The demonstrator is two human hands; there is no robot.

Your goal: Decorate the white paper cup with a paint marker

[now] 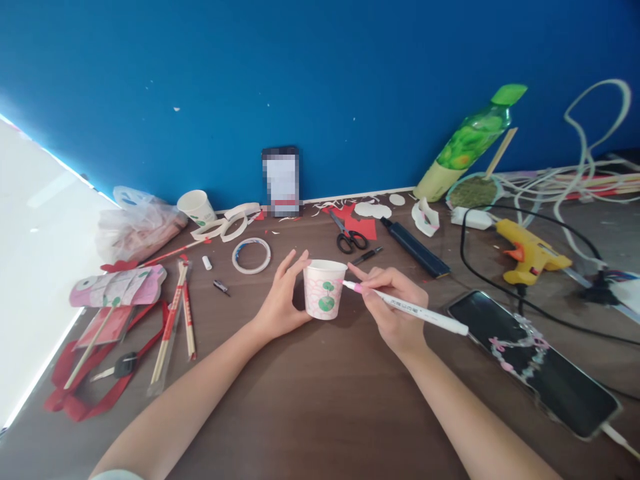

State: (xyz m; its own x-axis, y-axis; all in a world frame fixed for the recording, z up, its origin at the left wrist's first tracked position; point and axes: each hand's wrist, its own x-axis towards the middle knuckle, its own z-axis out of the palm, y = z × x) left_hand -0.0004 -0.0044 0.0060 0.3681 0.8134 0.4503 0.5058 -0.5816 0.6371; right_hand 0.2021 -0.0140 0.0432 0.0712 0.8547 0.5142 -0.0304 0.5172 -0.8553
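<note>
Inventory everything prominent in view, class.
Patterned cup: 1, white, centre
Marker: 1, white, centre
Second cup: 1, white, left
Bag: 1, translucent, left
Paper craft: 1, pink, left
Sticks: several, beige, left
Key: 1, black, left
Ribbon: 1, red, left
Tape roll: 1, white, left
Scissors: 1, black, back
Pen: 1, black, back
Scraps: many, white-red, back
Long object: 1, navy, right
Bottle: 1, green, right
Phones: 2, black, back and right
Glue gun: 1, yellow, right
Cables: several, white-black, right
Table: 1, brown, beneath
Left hand: 1, bare, at cup
Right hand: 1, bare, holding marker
</note>
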